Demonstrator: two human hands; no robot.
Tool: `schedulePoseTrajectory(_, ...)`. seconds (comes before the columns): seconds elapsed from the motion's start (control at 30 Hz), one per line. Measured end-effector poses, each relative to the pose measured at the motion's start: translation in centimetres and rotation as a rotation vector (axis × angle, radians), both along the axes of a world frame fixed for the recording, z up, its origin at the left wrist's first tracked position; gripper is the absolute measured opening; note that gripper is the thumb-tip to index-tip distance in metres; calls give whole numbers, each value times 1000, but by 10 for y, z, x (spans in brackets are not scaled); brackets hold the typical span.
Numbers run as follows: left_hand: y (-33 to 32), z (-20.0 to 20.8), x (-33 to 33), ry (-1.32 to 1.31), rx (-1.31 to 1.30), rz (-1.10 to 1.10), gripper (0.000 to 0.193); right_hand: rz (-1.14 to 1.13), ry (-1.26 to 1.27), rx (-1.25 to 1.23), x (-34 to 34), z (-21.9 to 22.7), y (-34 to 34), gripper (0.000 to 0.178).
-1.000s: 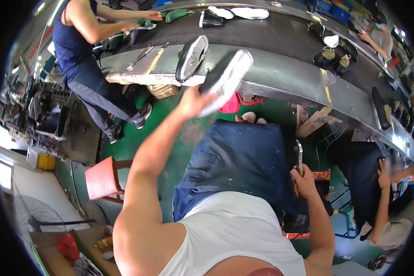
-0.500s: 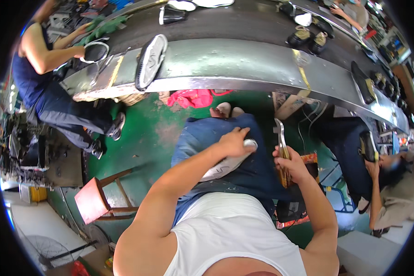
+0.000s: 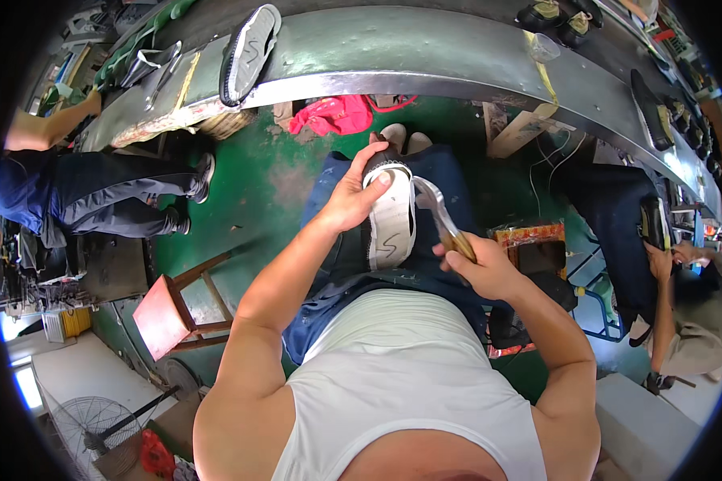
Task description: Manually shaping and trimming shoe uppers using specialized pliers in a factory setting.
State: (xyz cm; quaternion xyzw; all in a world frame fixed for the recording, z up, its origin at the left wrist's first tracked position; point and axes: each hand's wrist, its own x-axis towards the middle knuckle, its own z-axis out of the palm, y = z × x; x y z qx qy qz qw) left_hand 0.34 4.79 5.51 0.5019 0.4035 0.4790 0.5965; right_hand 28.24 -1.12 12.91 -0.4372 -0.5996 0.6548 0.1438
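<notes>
A pale grey shoe (image 3: 391, 220) with a dark rim and a squiggle line on its side stands lengthwise over my lap. My left hand (image 3: 354, 199) is closed around its far end, where a black part shows, with the thumb pressed on the white edge. In my right hand (image 3: 487, 266) is a pair of pliers (image 3: 435, 205), with metal jaws and yellowish handles. The jaws lie at the right edge of the shoe's far end; whether they grip it I cannot tell. My blue trousers (image 3: 449, 180) are beneath.
A metal-edged bench (image 3: 457, 60) runs across the far side, with another grey shoe (image 3: 249, 56) on its edge and dark shoes (image 3: 654, 112) at right. People sit or stand on both sides. A red-topped stool (image 3: 162, 317) and a fan (image 3: 96, 433) are at left.
My left hand has lifted the shoe and turned it lengthwise, gripping its far end. The pliers have swung left from beside my lap to the shoe. The view has shifted.
</notes>
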Motion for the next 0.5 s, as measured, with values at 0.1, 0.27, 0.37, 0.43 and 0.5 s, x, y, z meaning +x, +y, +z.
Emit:
schedulePoseTrajectory(0.1, -9, 9, -12, -98, -44, -23, 52, 83, 45, 84, -19, -20, 11, 29)
schedulePoseTrajectory(0.27, -10, 15, -25, 51, -19, 3, 52, 71, 231, -182, -40, -26, 26, 29)
schedulePoseTrajectory(0.37, -5, 13, -37, 48, -70, -62, 52, 92, 67, -148, -42, -24, 33, 23)
schedulePoseTrajectory(0.43, 2, 8, -44, -21, -103, -111, 52, 87, -54, -115, -46, -28, 34, 20)
schedulePoseTrajectory(0.5, 9, -5, -48, -144, -122, -199, 56, 45, -108, 326, -49, -58, 29, 22)
